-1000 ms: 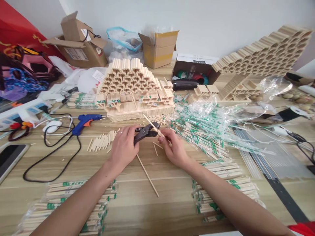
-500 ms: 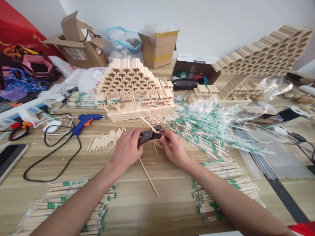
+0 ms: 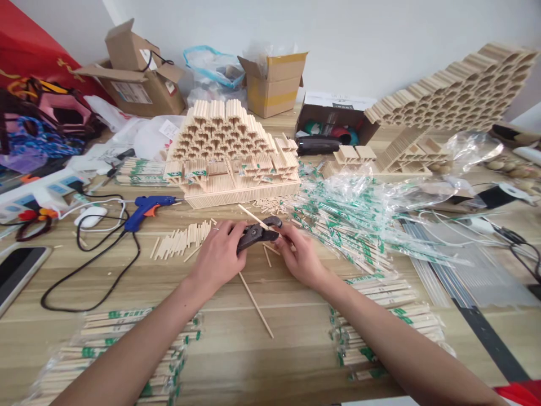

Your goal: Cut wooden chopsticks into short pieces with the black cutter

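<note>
Over the middle of the wooden table (image 3: 296,332), the left hand (image 3: 217,254) is closed around one pair of black cutters (image 3: 257,235), its fingers wrapped over the handles. The cutters are dark and stubby with a rounded head, and they are held between the two hands just above the tabletop. One thin, pale wooden stick (image 3: 253,217) crosses the head of the cutters on a slant, its far end pointing toward a large lattice of stacked sticks (image 3: 230,155). The right hand (image 3: 301,256) is curled beside the cutters, pinching the stick between thumb and fingers, and hides its near end.

One longer loose stick (image 3: 256,304) lies on the table below the hands, and a few short pieces (image 3: 267,255) lie near the right hand. Left of the left hand is a pile of short sticks (image 3: 181,239), and beyond it one blue glue gun (image 3: 147,211). Two plastic-wrapped chopstick bundles (image 3: 127,344) (image 3: 380,321) lie in front, one on each side, and a heap of green-labelled packs (image 3: 342,225) lies to the right.
</note>
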`<state>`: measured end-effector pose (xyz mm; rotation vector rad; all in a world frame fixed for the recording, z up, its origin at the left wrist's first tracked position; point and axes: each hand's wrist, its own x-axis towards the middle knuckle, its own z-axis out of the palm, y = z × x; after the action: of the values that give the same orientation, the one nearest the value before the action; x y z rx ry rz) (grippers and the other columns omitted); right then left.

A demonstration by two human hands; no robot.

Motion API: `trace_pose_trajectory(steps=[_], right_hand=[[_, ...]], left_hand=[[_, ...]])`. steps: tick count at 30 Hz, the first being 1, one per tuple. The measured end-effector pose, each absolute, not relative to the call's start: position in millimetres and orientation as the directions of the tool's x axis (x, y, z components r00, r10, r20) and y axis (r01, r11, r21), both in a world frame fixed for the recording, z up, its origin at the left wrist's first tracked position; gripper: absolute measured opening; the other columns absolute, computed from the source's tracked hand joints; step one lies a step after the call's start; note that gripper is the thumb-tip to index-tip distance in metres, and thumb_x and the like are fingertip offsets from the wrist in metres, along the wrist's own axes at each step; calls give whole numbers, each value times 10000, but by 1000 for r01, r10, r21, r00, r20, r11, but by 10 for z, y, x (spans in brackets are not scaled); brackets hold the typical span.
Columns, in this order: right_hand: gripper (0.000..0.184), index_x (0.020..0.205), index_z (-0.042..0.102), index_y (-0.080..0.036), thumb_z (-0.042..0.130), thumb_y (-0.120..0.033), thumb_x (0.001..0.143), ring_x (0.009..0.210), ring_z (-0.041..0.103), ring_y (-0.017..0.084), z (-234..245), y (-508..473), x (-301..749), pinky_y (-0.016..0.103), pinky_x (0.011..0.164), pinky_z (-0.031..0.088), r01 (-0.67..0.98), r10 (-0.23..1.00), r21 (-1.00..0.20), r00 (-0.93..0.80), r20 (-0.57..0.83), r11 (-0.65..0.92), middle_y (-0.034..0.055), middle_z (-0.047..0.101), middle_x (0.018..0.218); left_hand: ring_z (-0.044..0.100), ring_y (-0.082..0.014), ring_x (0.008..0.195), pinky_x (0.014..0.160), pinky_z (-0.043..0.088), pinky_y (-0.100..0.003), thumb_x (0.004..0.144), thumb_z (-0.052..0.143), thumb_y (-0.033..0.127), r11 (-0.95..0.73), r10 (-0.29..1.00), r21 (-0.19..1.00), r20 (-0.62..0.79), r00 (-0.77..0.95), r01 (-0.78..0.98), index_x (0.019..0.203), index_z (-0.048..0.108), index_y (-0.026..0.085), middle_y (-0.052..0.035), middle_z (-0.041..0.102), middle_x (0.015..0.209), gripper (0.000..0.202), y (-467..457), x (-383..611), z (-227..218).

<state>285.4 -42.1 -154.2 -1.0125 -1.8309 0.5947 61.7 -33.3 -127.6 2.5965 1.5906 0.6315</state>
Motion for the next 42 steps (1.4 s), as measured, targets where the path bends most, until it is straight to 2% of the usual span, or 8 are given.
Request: trace_pose_trajectory(steps=[7, 17, 27, 34, 42], right_hand=[[179, 1200, 587, -226, 499, -245, 1045, 748, 655, 166, -1547, -400, 2866, 269, 665, 510, 383, 831, -738, -242, 500, 555, 43, 725, 905], [139, 1131, 587, -222, 481, -268, 1054, 671, 591, 158, -1534, -412, 2873, 270, 620, 483, 376, 841, -753, -276, 465, 540, 5, 633, 778], [164, 1187, 582, -240, 489, -262, 1053, 732, 624, 173, -1541, -413, 2875, 284, 661, 503, 386, 835, -741, -267, 480, 550, 37, 705, 901], [198, 1222, 577, -231, 465, -269, 1063, 772, 645, 195, -1535, -420, 2858, 295, 676, 504, 388, 839, -744, -269, 473, 544, 55, 693, 901], [224, 1265, 568, -245, 483, -259, 1059, 794, 660, 201, -1578, -419, 2855, 303, 704, 520, 404, 835, -731, -256, 488, 551, 55, 704, 928]], left_hand=[[649, -323, 1057, 918, 557, -470, 837, 586, 107, -457, 875, 265, 307, 375, 849, 1200, 599, 178, -130, 662, 1068, 370, -336, 634, -1286], [665, -326, 1086, 943, 546, -482, 830, 607, 139, -486, 859, 284, 331, 390, 827, 1217, 597, 188, -134, 695, 1130, 391, -320, 607, -1303], [686, -324, 1034, 883, 568, -470, 833, 592, 132, -426, 898, 321, 266, 351, 846, 1192, 605, 177, -136, 707, 1064, 361, -346, 642, -1288], [695, -307, 916, 792, 568, -434, 824, 575, 125, -383, 918, 293, 223, 327, 876, 1147, 615, 185, -121, 703, 1015, 330, -375, 659, -1252], [691, -313, 969, 825, 559, -438, 834, 591, 168, -414, 904, 304, 244, 350, 858, 1128, 611, 176, -134, 709, 1030, 295, -346, 656, -1267]])
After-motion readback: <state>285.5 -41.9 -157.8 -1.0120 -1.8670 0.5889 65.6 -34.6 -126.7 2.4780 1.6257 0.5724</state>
